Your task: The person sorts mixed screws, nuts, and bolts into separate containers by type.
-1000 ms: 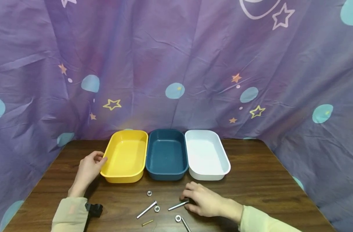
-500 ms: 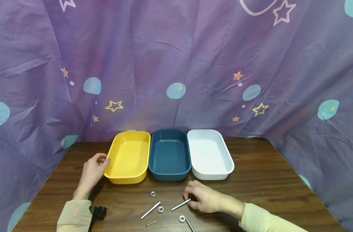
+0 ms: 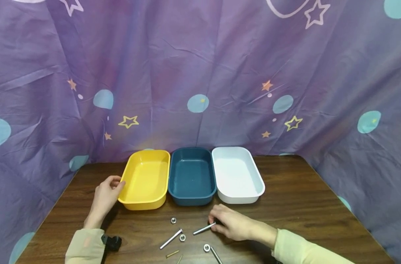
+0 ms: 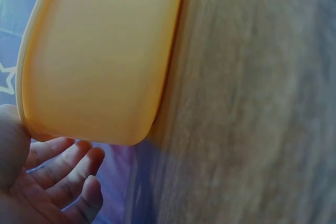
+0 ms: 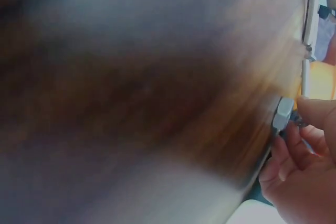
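At the left, my left hand [image 3: 105, 193] holds the near-left rim of a yellow tray [image 3: 144, 179]. The left wrist view has the thumb over the rim and the fingers [image 4: 68, 174] along the outer wall. My right hand [image 3: 232, 224], in front of the white tray [image 3: 239, 200], pinches a silver bolt [image 3: 203, 229] by its head end. The shank points left, toward the loose hardware. In the right wrist view, the hex head [image 5: 283, 113] shows beside the thumb and curled fingertips.
A dark blue tray [image 3: 192, 201] stands between the yellow and white ones. On the wooden table lie a silver bolt [image 3: 170, 239], another bolt [image 3: 216, 255], several nuts including one near the trays [image 3: 173, 220], and a thin brass-coloured screw [image 3: 172, 253]. A patterned purple cloth [image 3: 200, 73] hangs behind.
My right hand now has the bolt gripped near its head and has shifted it slightly toward the trays. The left hand keeps its place on the yellow tray. The head view has shifted slightly.
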The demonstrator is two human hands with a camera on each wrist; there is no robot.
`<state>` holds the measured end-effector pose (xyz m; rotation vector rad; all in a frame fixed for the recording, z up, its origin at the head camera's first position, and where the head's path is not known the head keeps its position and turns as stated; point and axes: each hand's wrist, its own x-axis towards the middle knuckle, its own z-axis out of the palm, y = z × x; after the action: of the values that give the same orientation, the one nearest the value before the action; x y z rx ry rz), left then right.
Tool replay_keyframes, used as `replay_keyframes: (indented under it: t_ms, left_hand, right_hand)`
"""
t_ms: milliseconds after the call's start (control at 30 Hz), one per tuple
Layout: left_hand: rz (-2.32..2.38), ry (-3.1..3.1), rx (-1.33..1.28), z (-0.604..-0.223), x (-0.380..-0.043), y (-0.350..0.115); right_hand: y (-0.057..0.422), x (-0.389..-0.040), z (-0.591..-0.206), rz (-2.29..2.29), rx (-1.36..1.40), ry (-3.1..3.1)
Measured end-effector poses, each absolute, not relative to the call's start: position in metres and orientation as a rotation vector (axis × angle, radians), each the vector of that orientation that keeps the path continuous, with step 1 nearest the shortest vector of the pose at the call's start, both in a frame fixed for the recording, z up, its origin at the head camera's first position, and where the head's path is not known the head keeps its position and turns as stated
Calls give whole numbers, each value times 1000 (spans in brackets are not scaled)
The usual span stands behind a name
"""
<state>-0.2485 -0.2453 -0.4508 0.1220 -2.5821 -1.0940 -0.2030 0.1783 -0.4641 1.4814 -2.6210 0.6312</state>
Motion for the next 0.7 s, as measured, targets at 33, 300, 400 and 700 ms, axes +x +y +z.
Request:
replay_keyframes:
  t_ms: [33, 300, 400, 700]
  left_hand:
    - [-1098, -2583, 125, -451, -249, -245]
    - [-1109, -2598, 148, -453, -248, -243]
    - [-1100, -2586, 137, -453, -248, -244]
    - [-1102, -2577, 113, -451, -248, -245]
  right_hand:
    - [179, -204, -463, 633, 1480, -2618]
    - [178, -204, -453, 631, 1522, -2541]
    - [173, -204, -448, 633, 1542, -2496]
    - [154, -207, -432, 610, 1587, -2438]
